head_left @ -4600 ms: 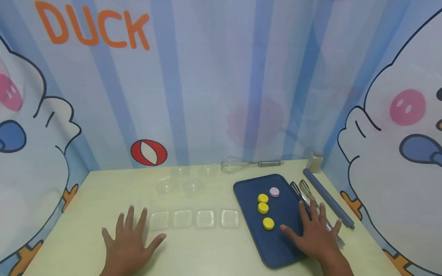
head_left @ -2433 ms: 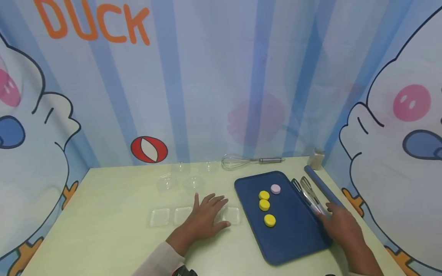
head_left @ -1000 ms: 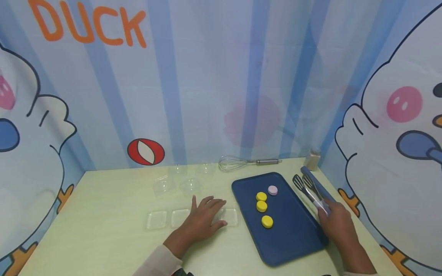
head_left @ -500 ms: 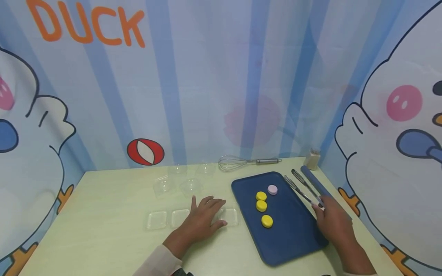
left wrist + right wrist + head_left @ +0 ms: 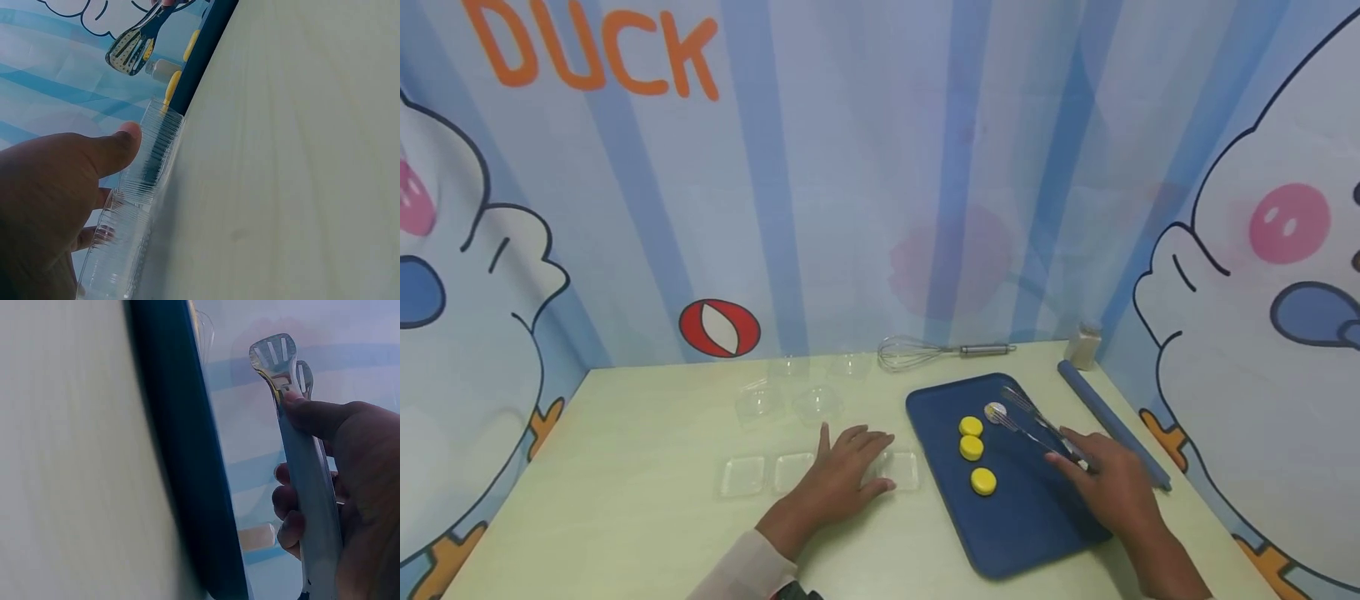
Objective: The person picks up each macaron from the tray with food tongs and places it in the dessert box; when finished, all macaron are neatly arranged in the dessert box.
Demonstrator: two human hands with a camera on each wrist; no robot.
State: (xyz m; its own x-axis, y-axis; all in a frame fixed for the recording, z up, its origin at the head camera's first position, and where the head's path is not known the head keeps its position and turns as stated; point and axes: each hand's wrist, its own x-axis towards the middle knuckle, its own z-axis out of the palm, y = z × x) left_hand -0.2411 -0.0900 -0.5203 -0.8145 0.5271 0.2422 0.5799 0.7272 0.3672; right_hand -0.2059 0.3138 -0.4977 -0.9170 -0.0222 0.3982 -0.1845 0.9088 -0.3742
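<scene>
My right hand (image 5: 1108,479) holds metal slotted tongs (image 5: 312,506), thumb along one arm and fingers curled on the other side. The tongs' spread ends are over the blue tray (image 5: 1030,525), one of them in front of the lilac macaron (image 5: 992,407). Several yellow macarons (image 5: 983,481) sit on the tray to its left and nearer me. My left hand (image 5: 838,479) rests across the row of clear plastic containers (image 5: 901,472), covering part of it. In the left wrist view its thumb lies by a container's rim, with fingers behind the ribbed wall (image 5: 128,219).
A wire whisk (image 5: 917,353) lies behind the tray. On the right are a blue rolling pin-like bar (image 5: 1112,425) and a small shaker jar (image 5: 1083,347). Clear domed lids (image 5: 817,404) stand at the back, before a striped cloth backdrop (image 5: 850,167).
My right hand took up the tongs from beside the tray, spread them and swung them left over the lilac macaron. My left hand moved right onto the containers earlier and has stayed there.
</scene>
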